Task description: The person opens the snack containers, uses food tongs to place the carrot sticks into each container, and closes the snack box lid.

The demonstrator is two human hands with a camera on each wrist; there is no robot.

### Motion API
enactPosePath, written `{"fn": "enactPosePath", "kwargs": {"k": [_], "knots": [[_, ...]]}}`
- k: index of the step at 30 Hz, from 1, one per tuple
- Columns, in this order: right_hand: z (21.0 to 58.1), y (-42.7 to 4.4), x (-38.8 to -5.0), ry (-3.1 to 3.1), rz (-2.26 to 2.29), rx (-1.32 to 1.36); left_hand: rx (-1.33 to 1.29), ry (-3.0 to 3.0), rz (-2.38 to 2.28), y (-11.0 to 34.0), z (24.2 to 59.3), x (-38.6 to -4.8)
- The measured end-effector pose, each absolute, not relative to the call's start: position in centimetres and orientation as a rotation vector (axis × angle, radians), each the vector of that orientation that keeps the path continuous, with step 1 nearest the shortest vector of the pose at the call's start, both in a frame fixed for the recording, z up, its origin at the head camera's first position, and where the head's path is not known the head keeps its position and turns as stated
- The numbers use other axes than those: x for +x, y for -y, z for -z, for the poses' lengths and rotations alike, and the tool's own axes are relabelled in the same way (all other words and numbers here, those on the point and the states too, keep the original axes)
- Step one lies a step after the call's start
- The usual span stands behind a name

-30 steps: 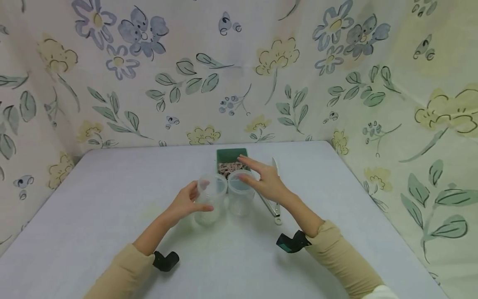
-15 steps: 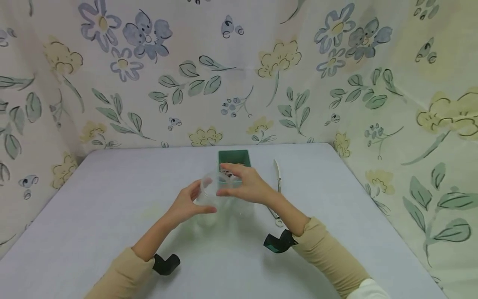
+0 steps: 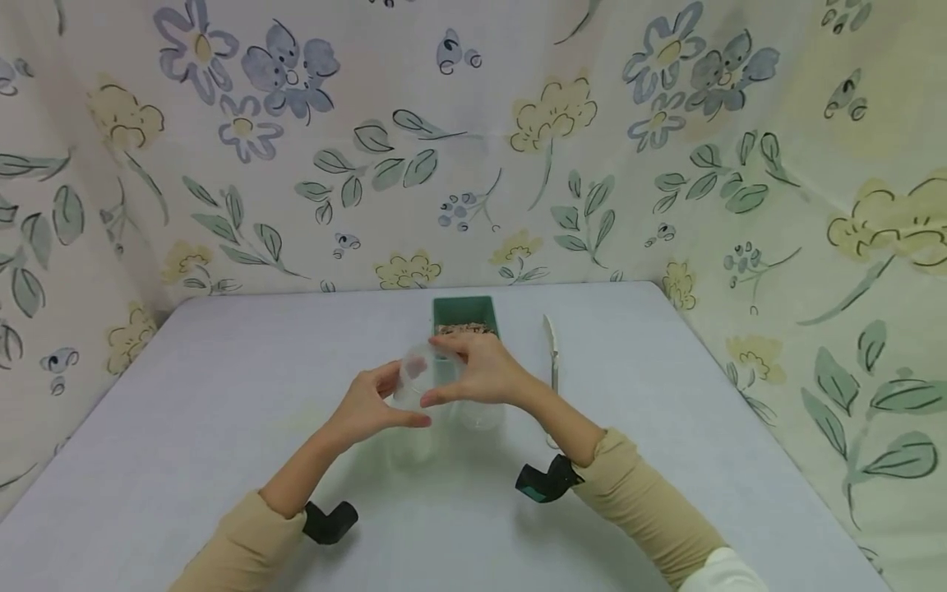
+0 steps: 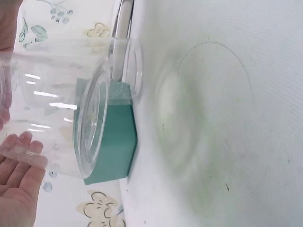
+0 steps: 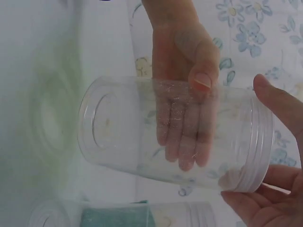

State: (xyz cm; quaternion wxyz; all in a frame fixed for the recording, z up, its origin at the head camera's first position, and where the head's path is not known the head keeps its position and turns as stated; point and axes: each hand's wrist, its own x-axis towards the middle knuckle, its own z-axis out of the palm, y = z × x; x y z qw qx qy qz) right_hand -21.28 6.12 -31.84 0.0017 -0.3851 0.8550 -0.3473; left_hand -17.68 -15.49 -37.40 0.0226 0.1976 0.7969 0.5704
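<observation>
A floral curtain (image 3: pixel 481 99) in blue, yellow and green hangs behind and at the sides of the white-topped table (image 3: pixel 185 411). Two beige sleeves (image 3: pixel 658 510) reach in from the near edge. At the far side of the table sits an open green box (image 3: pixel 464 310). To its right lie metal tongs (image 3: pixel 552 345), partly hidden by the right forearm. A clear plastic jar (image 5: pixel 149 132) is held between both hands, roughly upright, base down and raised off the table. A second clear jar (image 3: pixel 479 418) stands just beside it, on the near side of the box. The left hand (image 3: pixel 367 401) wraps the held jar's side; the right hand (image 3: pixel 481 370) grips its ridged top between thumb and fingers. Whether that top is a lid cannot be told. Black wrist devices (image 3: pixel 331 523) sit below both hands. Small brownish pieces (image 3: pixel 462 330) lie in the box.
</observation>
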Motion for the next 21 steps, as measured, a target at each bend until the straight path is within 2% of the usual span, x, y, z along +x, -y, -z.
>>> {"fn": "enactPosePath", "kwargs": {"k": [7, 15, 21], "knots": [[32.1, -6.3, -21.2, -2.633, 1.125, -1.241, 0.636, -2.403, -1.774, 15.7, 37.4, -17.8], [32.2, -7.2, -21.6, -2.323, 1.238, -1.492, 0.755, -2.223, -1.748, 16.4, 37.2, -17.6], [32.0, -8.4, -22.2, -2.163, 1.345, -1.426, 0.792, -2.191, -1.736, 16.7, 36.8, -17.2]]}}
